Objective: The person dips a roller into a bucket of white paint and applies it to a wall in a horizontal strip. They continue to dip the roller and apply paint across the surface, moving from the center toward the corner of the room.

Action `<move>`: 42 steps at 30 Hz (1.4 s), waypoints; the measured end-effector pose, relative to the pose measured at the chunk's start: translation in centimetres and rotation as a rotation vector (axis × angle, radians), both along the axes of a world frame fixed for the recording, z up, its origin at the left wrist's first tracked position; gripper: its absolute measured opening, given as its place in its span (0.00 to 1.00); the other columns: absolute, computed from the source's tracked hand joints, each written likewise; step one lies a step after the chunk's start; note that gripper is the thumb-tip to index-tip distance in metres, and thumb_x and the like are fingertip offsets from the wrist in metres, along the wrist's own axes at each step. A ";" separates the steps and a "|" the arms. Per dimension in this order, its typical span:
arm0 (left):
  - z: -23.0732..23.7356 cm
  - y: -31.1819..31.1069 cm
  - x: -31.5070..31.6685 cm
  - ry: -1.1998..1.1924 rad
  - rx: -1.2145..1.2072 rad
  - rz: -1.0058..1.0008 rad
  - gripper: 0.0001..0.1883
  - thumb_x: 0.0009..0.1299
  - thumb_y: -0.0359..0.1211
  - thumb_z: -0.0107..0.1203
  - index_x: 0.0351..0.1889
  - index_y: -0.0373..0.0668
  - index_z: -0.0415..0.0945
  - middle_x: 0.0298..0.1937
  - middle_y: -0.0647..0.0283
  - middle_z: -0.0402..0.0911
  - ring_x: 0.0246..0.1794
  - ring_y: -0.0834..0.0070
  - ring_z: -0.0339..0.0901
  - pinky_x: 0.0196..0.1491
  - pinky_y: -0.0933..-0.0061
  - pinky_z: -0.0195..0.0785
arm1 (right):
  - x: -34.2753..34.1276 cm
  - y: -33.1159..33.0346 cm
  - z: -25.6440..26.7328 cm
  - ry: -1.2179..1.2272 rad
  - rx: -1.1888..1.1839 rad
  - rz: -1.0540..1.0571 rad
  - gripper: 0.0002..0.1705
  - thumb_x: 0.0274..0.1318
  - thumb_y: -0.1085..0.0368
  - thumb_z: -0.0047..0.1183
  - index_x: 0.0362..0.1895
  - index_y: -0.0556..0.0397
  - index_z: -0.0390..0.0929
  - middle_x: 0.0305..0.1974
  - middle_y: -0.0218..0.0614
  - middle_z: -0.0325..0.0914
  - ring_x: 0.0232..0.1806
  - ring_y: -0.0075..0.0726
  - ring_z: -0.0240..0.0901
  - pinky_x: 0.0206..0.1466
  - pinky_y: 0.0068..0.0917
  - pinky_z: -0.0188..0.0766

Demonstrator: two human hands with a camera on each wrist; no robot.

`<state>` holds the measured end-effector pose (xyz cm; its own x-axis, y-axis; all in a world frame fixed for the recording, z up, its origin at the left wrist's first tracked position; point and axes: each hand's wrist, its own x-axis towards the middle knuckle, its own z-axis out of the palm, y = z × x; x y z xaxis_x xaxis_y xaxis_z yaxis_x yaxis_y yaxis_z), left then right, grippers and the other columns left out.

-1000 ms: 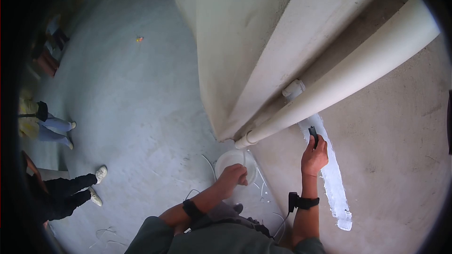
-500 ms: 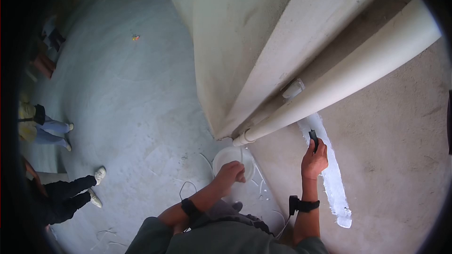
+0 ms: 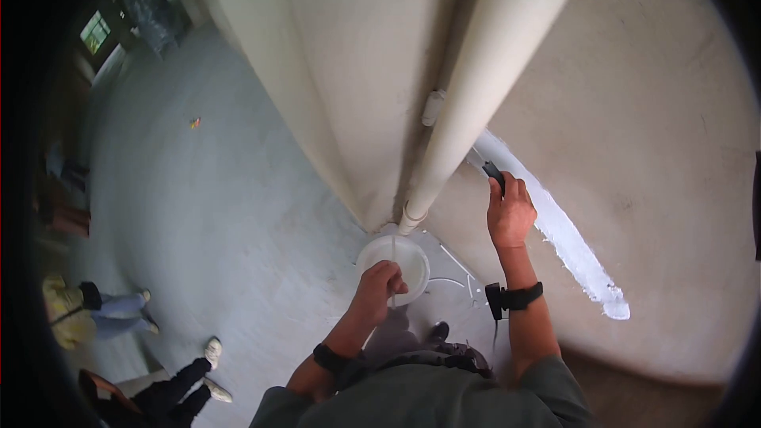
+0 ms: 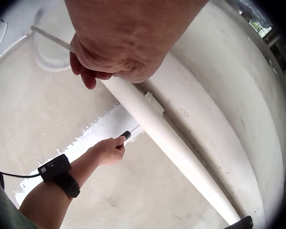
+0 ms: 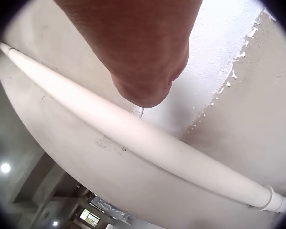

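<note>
My left hand grips the pale, thin handle of a white bucket; the handle crosses over the bucket's round mouth. My right hand holds a putty knife by its dark handle, with the fingers curled round it. Its thin blade lies against the wall at the upper part of a white plaster strip, close beside the pipe. In the right wrist view the heel of the hand hides the fingers and most of the tool.
A thick cream pipe runs down the wall corner, in front of the strip's upper end. A short pipe stub sits behind it. White offcuts lie on the floor by the wall. Two people stand to the left.
The head view has turned, so the pipe stands more upright. My right hand has moved the putty knife up the strip towards the pipe. The left hand keeps its hold.
</note>
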<state>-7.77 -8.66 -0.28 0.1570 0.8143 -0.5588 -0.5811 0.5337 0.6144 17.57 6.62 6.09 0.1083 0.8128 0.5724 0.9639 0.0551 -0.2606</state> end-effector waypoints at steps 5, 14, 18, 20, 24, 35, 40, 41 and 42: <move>1.2 -0.1 -0.3 0.028 0.003 -0.007 0.10 0.78 0.34 0.50 0.33 0.43 0.73 0.28 0.67 0.70 0.31 0.74 0.73 0.44 0.66 0.72 | 1.0 -1.3 -0.1 0.004 0.003 -0.009 0.13 0.67 0.54 0.60 0.49 0.45 0.80 0.36 0.35 0.81 0.34 0.48 0.81 0.34 0.44 0.76; 0.7 -0.8 1.2 0.029 0.064 -0.008 0.10 0.78 0.35 0.49 0.34 0.42 0.73 0.27 0.67 0.70 0.30 0.73 0.72 0.43 0.65 0.72 | 6.2 -6.9 -1.0 0.015 -0.005 -0.057 0.14 0.63 0.55 0.63 0.49 0.45 0.79 0.36 0.34 0.79 0.35 0.46 0.80 0.34 0.43 0.76; 1.7 -1.1 2.3 0.047 0.053 -0.010 0.11 0.79 0.35 0.49 0.33 0.42 0.73 0.27 0.67 0.69 0.29 0.73 0.71 0.44 0.64 0.72 | 8.4 -9.5 -0.9 0.007 -0.008 -0.077 0.16 0.61 0.55 0.65 0.49 0.45 0.79 0.36 0.34 0.78 0.36 0.45 0.80 0.35 0.42 0.77; 1.8 -1.4 2.8 0.035 0.057 -0.014 0.11 0.79 0.35 0.48 0.33 0.42 0.73 0.27 0.67 0.69 0.29 0.73 0.70 0.44 0.63 0.72 | 9.8 -10.9 -1.2 0.007 0.006 -0.094 0.16 0.60 0.55 0.65 0.49 0.44 0.79 0.36 0.35 0.78 0.36 0.45 0.80 0.36 0.42 0.77; 1.8 -1.9 3.6 -0.003 0.071 -0.027 0.11 0.79 0.35 0.48 0.33 0.42 0.73 0.26 0.67 0.68 0.29 0.73 0.70 0.44 0.63 0.72 | 12.3 -14.3 -1.3 0.000 0.014 -0.121 0.17 0.59 0.56 0.66 0.49 0.44 0.79 0.36 0.35 0.78 0.35 0.46 0.80 0.35 0.42 0.77; 1.9 -2.8 5.5 -0.088 0.035 -0.004 0.10 0.78 0.33 0.50 0.33 0.42 0.75 0.25 0.66 0.71 0.29 0.71 0.72 0.44 0.62 0.71 | 13.8 -18.1 -1.3 0.016 -0.024 -0.162 0.17 0.60 0.57 0.66 0.50 0.46 0.78 0.36 0.34 0.79 0.36 0.46 0.80 0.37 0.42 0.77; 3.5 -2.6 5.3 -0.064 0.001 -0.035 0.10 0.77 0.33 0.51 0.32 0.43 0.74 0.24 0.66 0.71 0.29 0.72 0.70 0.43 0.64 0.69 | 9.2 -13.0 -2.4 0.057 0.032 -0.114 0.16 0.60 0.55 0.65 0.48 0.46 0.78 0.34 0.35 0.77 0.35 0.45 0.79 0.37 0.42 0.77; 3.3 -2.5 4.9 -0.059 0.010 -0.042 0.10 0.78 0.34 0.51 0.33 0.43 0.74 0.24 0.66 0.71 0.29 0.71 0.71 0.44 0.63 0.70 | 8.3 -12.1 -2.5 0.062 0.034 -0.107 0.16 0.60 0.55 0.65 0.48 0.46 0.78 0.34 0.35 0.77 0.35 0.45 0.78 0.37 0.42 0.77; 2.9 -2.4 4.5 -0.054 0.017 -0.050 0.10 0.78 0.34 0.50 0.33 0.42 0.74 0.25 0.66 0.70 0.30 0.70 0.72 0.45 0.62 0.70 | 7.5 -11.2 -2.7 0.064 0.036 -0.098 0.16 0.60 0.55 0.65 0.48 0.47 0.78 0.34 0.35 0.77 0.34 0.45 0.78 0.37 0.42 0.77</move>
<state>-3.26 -11.06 2.64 0.2273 0.8141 -0.5344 -0.5866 0.5524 0.5922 25.04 -4.54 3.34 0.2232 0.7757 0.5903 0.9466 -0.0280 -0.3212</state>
